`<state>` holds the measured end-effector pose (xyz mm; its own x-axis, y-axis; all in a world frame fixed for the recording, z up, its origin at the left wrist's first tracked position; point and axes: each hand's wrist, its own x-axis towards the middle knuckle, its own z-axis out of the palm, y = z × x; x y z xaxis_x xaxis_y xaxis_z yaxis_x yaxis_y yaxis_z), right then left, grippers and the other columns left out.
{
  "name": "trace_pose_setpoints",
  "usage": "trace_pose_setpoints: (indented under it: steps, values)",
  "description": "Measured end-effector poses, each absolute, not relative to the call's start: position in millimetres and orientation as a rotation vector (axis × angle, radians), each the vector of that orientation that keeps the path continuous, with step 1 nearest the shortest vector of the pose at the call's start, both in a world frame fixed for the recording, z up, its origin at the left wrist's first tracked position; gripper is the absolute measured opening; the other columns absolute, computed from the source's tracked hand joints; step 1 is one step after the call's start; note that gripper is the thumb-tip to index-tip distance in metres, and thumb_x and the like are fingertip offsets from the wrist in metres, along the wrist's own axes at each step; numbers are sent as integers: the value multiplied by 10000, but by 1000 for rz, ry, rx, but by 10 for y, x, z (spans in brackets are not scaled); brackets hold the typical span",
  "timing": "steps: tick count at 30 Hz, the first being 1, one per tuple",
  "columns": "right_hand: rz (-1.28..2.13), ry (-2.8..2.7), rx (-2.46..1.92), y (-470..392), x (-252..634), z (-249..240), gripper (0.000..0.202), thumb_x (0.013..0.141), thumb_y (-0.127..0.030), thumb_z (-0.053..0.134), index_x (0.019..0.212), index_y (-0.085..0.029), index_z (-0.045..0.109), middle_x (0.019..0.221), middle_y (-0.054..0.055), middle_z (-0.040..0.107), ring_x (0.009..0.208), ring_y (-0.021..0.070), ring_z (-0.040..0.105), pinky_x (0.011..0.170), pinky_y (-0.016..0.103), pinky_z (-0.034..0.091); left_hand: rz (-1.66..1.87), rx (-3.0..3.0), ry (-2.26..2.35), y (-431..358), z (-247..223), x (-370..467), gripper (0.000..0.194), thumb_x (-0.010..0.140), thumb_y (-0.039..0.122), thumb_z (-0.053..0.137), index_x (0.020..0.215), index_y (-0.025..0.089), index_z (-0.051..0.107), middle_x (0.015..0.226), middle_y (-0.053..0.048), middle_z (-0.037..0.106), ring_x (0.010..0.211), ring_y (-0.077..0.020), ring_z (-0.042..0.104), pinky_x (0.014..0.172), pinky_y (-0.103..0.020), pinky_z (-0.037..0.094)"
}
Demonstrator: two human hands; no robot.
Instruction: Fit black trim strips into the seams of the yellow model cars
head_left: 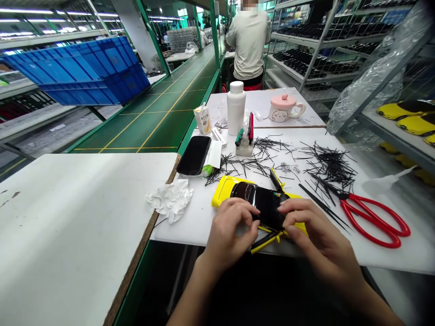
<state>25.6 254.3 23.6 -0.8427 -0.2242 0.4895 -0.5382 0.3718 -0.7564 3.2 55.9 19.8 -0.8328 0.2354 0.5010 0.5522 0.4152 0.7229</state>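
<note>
A yellow toy car (224, 190) with a black roof and dark windows lies on the white worktop, its doors swung out on both sides. My left hand (233, 226) is at the car's near side, fingers curled and thumb and fingertips drawn together by the roof edge; whatever is between them is too small to make out. At the other end of the roof, my right hand (314, 233) closes its thumb and bent fingers on the car body. Thin black strips (335, 163) lie in loose piles beyond the car. Red-handled scissors (374, 219) rest to the right of my right hand.
Crumpled tissue (171, 199) and a black phone (194, 155) lie left of the car. Behind stand a white bottle (235, 108), a small clamp stand (244, 147) and a pink-lidded mug (282, 108). A green conveyor (163, 113) runs alongside; a person (249, 43) sits ahead.
</note>
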Motion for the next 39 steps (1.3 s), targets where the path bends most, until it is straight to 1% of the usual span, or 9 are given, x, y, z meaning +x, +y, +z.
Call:
trace_pose_setpoints:
  steps: [10,15,18,23,29,31,35,37,39]
  values:
    - [1457,-2355,625,2574,257,262,110,961,-166,506,922,-226,589,1079,57,607,1072,169,592,893,248,509,-1310,-698,-2329,515,16,-10,178,851,89,631,761,208,535,857,-20,722,914,-187,602,866,-348,501]
    - [1539,-2331,646,2562,229,270,112,958,-149,515,926,-229,587,1070,46,607,1095,154,583,913,234,503,-1323,-677,-2293,562,-2,14,174,842,87,657,775,210,553,841,-4,731,919,-176,602,849,-313,504]
    - [1499,-2338,698,2586,154,247,144,951,-138,527,964,-243,626,1085,47,633,1121,179,581,956,303,499,-1336,-647,-2268,601,-31,16,183,851,95,646,747,207,545,806,-1,726,866,-165,605,822,-304,507]
    - [1048,-2489,893,2560,-13,122,257,927,-172,570,1139,-273,672,1239,65,633,1239,255,514,1047,498,446,-1345,-588,-2225,637,-80,21,183,849,111,644,751,206,522,786,-7,707,824,-165,600,805,-319,505]
    - [963,-2366,938,2441,-77,67,164,912,-122,594,994,-223,693,1057,67,689,1183,247,541,982,453,494,-1303,-576,-2242,633,-102,37,206,848,111,640,763,216,485,798,9,702,853,-165,609,837,-320,505]
    - [953,-2371,977,2464,-67,84,160,908,-115,593,982,-216,694,1080,75,682,1204,254,529,985,451,488,-1254,-528,-2273,633,-105,44,184,834,113,642,793,217,495,837,-5,690,930,-190,606,966,-398,454]
    - [905,-2432,1080,2630,-33,121,166,897,-143,595,982,-231,708,1172,96,626,1234,282,491,990,479,465,-1171,-414,-2341,641,-106,60,231,772,115,660,934,203,520,1068,-72,645,1171,-263,535,1154,-568,189]
    - [863,-2468,1128,2730,-26,135,178,898,-158,590,991,-243,715,1051,92,607,1062,244,551,863,405,503,-1146,-400,-2398,642,-103,68,268,762,119,647,980,205,518,1167,-90,620,1268,-284,478,1176,-583,108]
    - [817,-2509,1210,2806,-40,146,185,915,-170,573,1018,-238,711,881,61,566,828,176,545,698,305,477,-1136,-396,-2453,639,-101,73,311,760,130,639,1036,205,514,1254,-107,586,1340,-299,413,1184,-591,44]
